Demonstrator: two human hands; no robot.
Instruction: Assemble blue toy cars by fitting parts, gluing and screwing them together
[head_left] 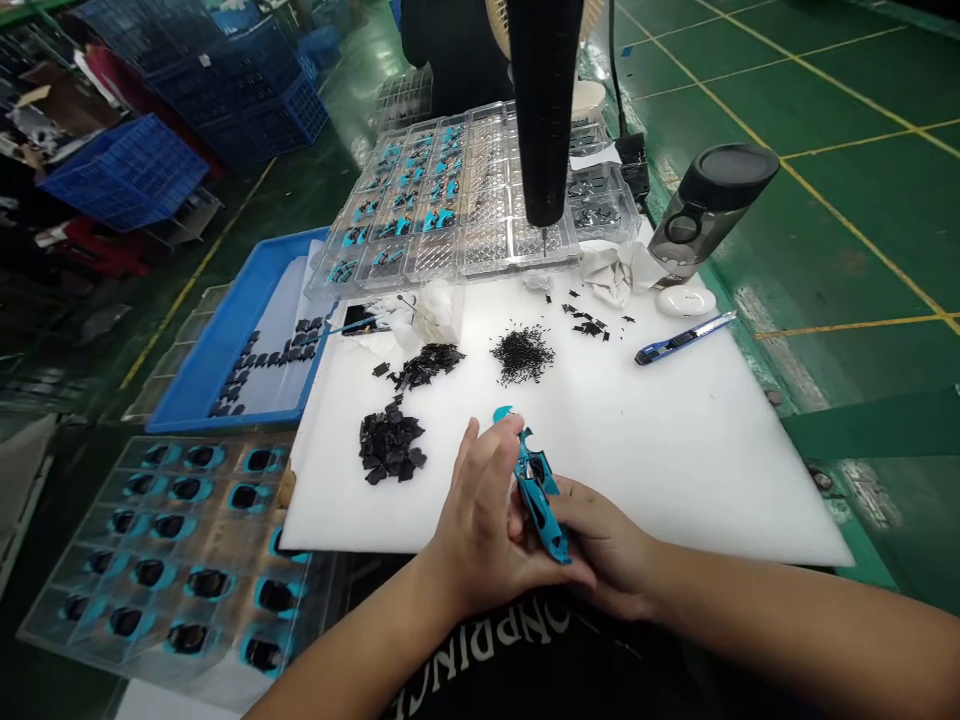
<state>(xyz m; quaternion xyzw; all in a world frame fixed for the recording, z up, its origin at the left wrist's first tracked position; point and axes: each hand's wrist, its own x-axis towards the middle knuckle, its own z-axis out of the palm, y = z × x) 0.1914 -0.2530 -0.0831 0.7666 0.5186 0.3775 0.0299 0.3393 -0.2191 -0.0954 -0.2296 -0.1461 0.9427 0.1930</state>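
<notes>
Both your left hand (484, 510) and right hand (604, 530) pinched a teal toy-car shell (540, 505) in their grip, above the white worktop (690, 450) near its near edge; black screws (523, 355) lay beyond.

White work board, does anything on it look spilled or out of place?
Nothing looks plainly spilled. Slightly untidy: some black pieces lie loosely scattered right of the heap of tiny black parts, rather than piled together, and a crumpled white wad sits left of the bottle like litter.
</notes>
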